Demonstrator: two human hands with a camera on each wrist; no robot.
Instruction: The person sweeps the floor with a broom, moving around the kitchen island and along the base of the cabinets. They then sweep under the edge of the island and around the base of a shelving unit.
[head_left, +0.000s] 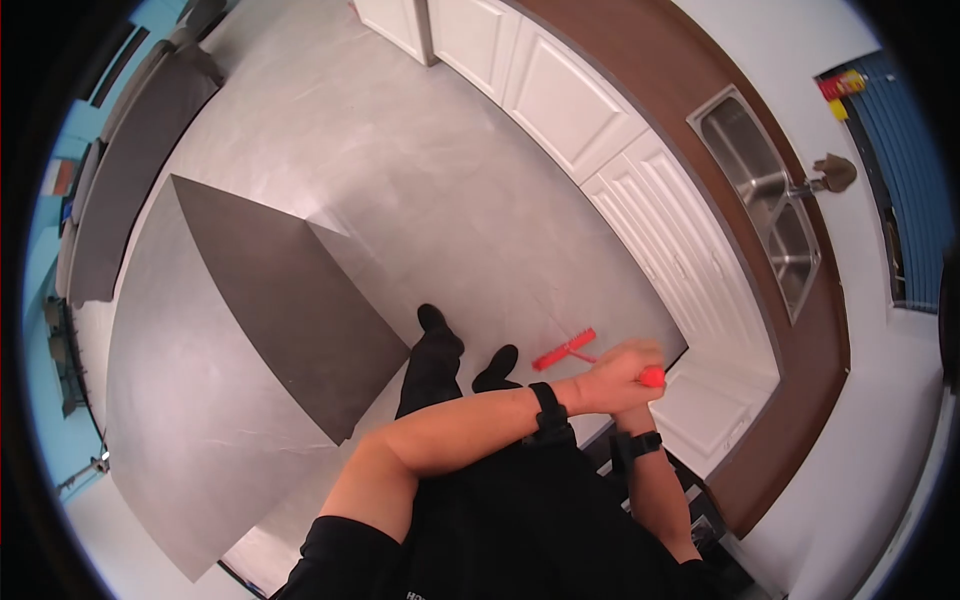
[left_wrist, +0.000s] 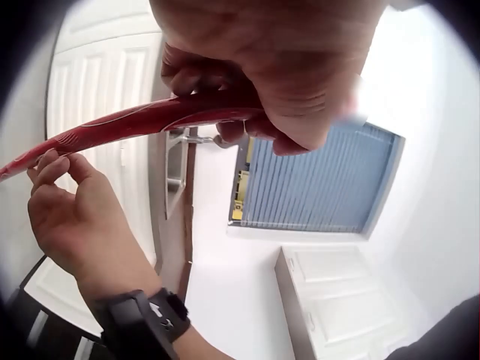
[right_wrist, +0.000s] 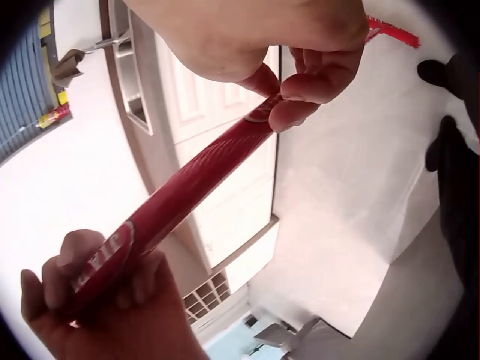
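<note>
A red handle (left_wrist: 120, 124) runs between both hands, and its end (head_left: 652, 376) shows beside the left hand. My left hand (head_left: 615, 380) wraps its fingers round the upper part, also seen in the right wrist view as the far hand (right_wrist: 124, 300). Farther down the handle, my right hand (right_wrist: 300, 56) pinches it between thumb and fingers; the left wrist view shows this hand (left_wrist: 82, 217) too. In the head view the right hand (head_left: 632, 418) is mostly hidden under the left. A red bristled brush head (head_left: 565, 350) lies on the floor by the feet.
White cabinets (head_left: 570, 100) and a brown counter (head_left: 835, 370) with a steel sink (head_left: 745, 150) line the right side. A large grey block-like object (head_left: 290, 300) stands left of the legs. A dark grey covered piece of furniture (head_left: 150, 150) is at the far left.
</note>
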